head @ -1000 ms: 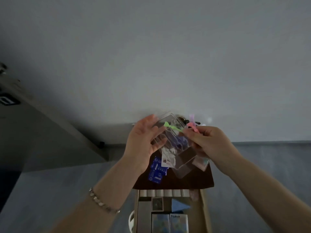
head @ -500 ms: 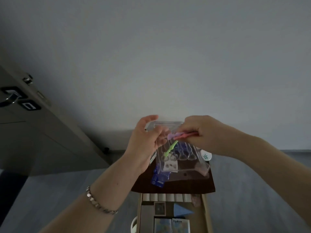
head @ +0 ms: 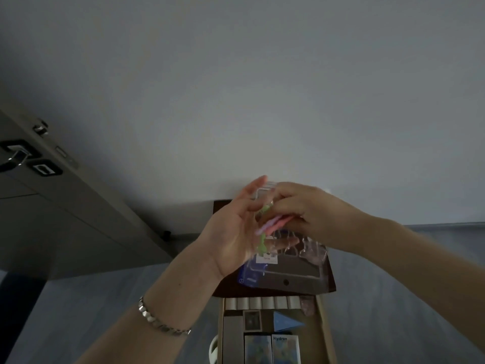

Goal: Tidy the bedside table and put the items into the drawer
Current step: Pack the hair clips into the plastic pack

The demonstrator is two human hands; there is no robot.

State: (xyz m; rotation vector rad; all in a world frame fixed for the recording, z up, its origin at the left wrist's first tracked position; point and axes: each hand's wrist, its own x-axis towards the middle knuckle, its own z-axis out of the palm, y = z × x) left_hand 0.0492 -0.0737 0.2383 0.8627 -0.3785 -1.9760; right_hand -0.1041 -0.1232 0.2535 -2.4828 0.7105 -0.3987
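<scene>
Two bare hands meet above the dark brown wooden bedside table (head: 331, 282), both working on a clear plastic blister pack (head: 296, 269) held in the air over the tabletop and tilted towards the camera. The left hand (head: 233, 232) has its palm turned to the camera, its fingers nearly straight and close together along the pack's left edge, while its thumb (head: 284, 244) lies across the pack and shows through the clear plastic, so the pack is gripped between thumb and fingers. The right hand (head: 304, 211) comes in from the right with its fingers curled, pinching the pink and lilac plastic sticks (head: 275, 224) at the upper middle of the pack; the sticks slant down to the left, out past the fingertips. One green plastic stick (head: 261, 245) sits just beside them near the left palm; whether it lies inside the pack cannot be told through the blur. Below the pack, a blue printed packet (head: 248, 277) lies on the tabletop. The open wooden drawer (head: 324, 327) under the table holds a row of grey cylinders (head: 262, 302), a blue triangular piece (head: 286, 321) and two light blue boxes (head: 271, 349). A silver bracelet (head: 157, 319) circles the left wrist, and a grey door with a metal handle (head: 15, 156) stands far left.
</scene>
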